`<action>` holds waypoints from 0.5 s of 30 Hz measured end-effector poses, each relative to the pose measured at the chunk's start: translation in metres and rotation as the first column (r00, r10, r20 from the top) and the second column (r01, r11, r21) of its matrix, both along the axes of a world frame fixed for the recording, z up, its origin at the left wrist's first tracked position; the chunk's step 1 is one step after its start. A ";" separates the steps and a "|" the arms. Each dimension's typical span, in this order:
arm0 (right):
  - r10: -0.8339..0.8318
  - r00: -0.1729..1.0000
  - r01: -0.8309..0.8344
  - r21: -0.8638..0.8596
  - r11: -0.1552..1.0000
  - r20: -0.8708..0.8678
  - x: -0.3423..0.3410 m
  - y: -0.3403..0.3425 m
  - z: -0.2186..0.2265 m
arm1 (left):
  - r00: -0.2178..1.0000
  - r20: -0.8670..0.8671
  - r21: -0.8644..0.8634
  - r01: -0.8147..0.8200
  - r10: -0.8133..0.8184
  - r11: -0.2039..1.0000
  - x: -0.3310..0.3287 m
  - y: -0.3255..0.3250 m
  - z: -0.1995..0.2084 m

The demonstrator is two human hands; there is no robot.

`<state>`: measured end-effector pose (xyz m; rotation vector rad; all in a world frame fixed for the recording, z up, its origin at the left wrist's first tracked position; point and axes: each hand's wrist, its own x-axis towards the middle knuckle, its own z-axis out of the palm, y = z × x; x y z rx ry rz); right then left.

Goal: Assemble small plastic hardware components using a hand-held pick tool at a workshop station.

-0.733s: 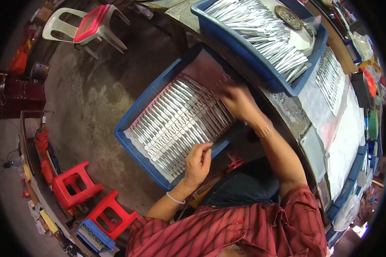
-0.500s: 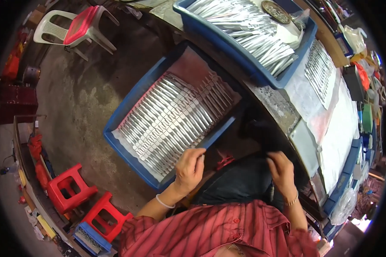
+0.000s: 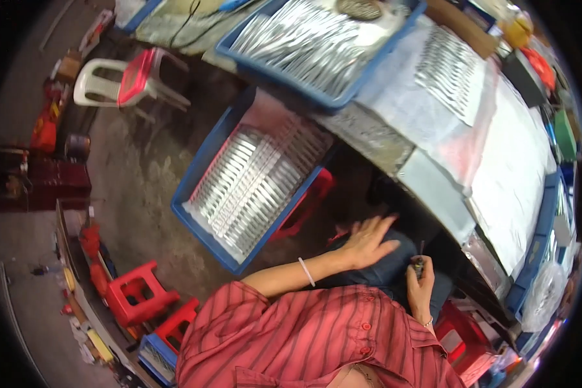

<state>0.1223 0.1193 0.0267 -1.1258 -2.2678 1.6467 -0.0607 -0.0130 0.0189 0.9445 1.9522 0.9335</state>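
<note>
My left hand is open over my dark-trousered leg, fingers stretched toward the right and slightly blurred. My right hand is closed around a small dark object with a thin upright tip, whose kind I cannot make out. Left of my left hand, a blue tray holds several rows of shiny metal handle-like pieces on white and pink lining. Beyond it on the workbench, another blue tray is heaped with loose metal pieces and a round dish.
The workbench curves along my right, covered with white sheets and a row of metal pieces. A red stool stands at lower left and a pale plastic chair at far left. A red stool is beside my right arm.
My left hand has left the edge of the lower tray and swung right over my leg, its fingers opening. My right hand has lowered and now shows a small dark object. The view has shifted.
</note>
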 end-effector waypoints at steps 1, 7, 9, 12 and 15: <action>0.034 0.999 -0.033 0.024 0.999 -0.034 -0.007 -0.002 0.007 | 0.996 -0.083 -0.050 0.032 -0.036 0.998 0.012 -0.003 -0.008; 0.255 0.962 -0.253 0.037 0.967 -0.102 -0.007 0.016 -0.014 | 0.685 0.714 0.123 0.077 -0.142 0.989 -0.032 -0.003 0.090; 0.269 0.959 -0.270 0.005 0.963 -0.090 -0.009 0.025 -0.017 | 0.965 0.244 0.110 0.071 -0.097 0.991 -0.061 0.022 0.132; 0.200 0.973 -0.210 -0.074 0.975 -0.118 -0.005 0.031 -0.027 | 0.918 -0.393 0.236 0.153 -0.050 0.960 -0.113 0.083 0.160; 0.188 0.971 -0.211 -0.159 0.965 -0.147 -0.006 0.035 -0.025 | 0.681 -0.731 0.310 0.290 0.032 0.905 -0.165 0.162 0.161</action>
